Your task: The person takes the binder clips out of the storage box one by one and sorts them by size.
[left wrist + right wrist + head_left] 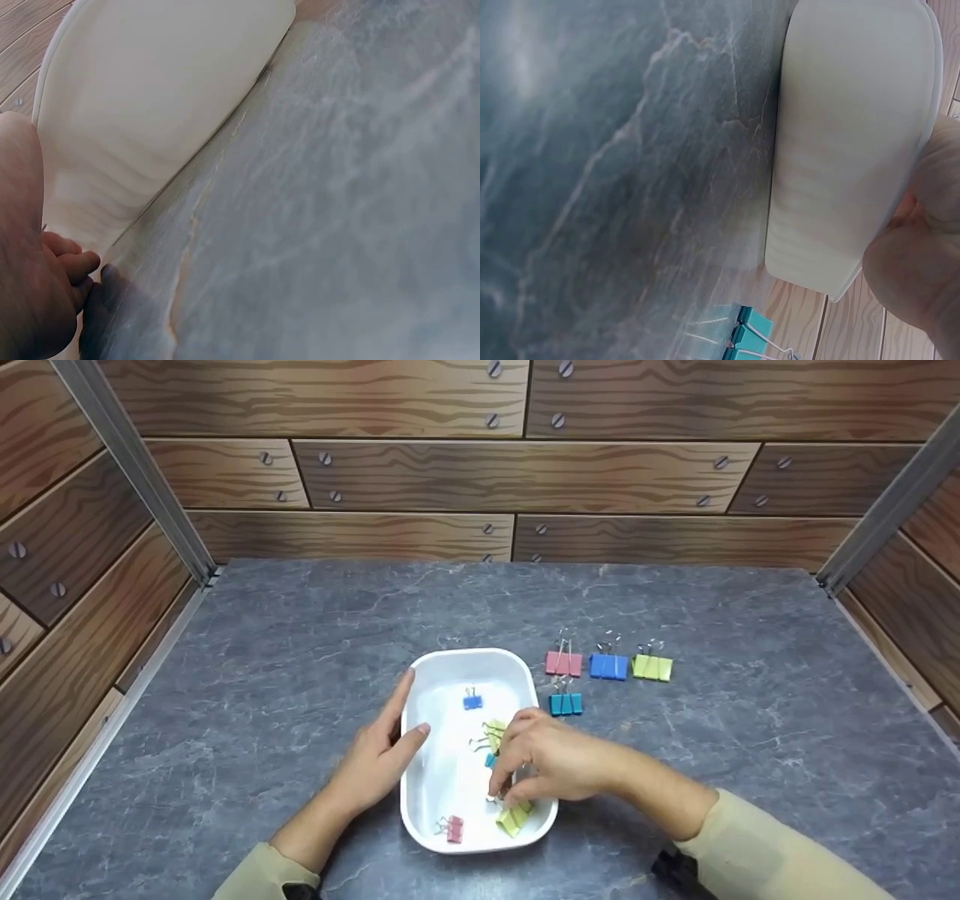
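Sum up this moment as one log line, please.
left hand: on rim of white tub | right hand: reaches into tub at near-end yellow-green clip, grip unclear | right of tub: four larger clips

Metal corner posts (139, 472), wood-print panels (517, 476) and a marbled grey tabletop (300, 637) suggest a walled work booth

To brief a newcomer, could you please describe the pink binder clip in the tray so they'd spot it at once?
On the gray tabletop, find the white tray, then its near end. Toward the left there lies a small pink binder clip, with a yellow-green binder clip to its right. It's the only pink clip visible in there.
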Available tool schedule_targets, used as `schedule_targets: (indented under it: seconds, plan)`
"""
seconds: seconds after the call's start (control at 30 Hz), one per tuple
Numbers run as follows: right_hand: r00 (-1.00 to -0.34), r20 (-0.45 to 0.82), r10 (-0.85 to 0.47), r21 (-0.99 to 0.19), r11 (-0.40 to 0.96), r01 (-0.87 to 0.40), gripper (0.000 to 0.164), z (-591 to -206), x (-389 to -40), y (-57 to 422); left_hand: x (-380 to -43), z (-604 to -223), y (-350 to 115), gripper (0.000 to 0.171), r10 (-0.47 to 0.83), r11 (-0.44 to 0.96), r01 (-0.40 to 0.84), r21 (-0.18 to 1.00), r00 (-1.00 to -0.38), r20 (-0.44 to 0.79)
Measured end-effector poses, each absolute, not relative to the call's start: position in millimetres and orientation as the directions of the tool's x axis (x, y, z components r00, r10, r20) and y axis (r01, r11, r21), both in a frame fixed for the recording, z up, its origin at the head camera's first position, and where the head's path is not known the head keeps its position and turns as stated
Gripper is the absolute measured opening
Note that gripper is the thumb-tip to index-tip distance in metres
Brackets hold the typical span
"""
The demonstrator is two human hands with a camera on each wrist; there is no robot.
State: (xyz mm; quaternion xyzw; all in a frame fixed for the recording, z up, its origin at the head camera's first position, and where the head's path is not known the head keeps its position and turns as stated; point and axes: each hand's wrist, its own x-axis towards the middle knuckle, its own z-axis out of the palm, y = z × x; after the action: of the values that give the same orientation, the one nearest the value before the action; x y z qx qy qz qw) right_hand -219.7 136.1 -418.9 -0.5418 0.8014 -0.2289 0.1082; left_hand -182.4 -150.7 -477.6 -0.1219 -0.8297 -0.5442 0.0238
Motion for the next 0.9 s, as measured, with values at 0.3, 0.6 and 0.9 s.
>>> schedule_targets:
  seconds: [0.3,0.6,0.9]
  plan:
    - [-0.409,0.054,-0.911,-0.495,0.332,-0.803,0.014,-418.1,-219.2,137.0,-182.8,-477.5,-151.8,0.073,0.18,0.376,0.229,0.898,-0.969,0.171]
    - [-0.418,0.059,-0.907,-0.52,0.33,-0.788,0.012,-418.5,-219.0,138.5,-183.2,-478.2,-150.7,0.074,0.182,0.378,0.227,0.898,-0.969,0.168]
    - [-0.422,0.136,-0.896,-0.606,0.262,-0.751,0.009,-421.5,-220.0,139.7,-181.6,-478.1,-150.1,0.072,0.172,0.38,0.221,0.898,-0.971,0.166]
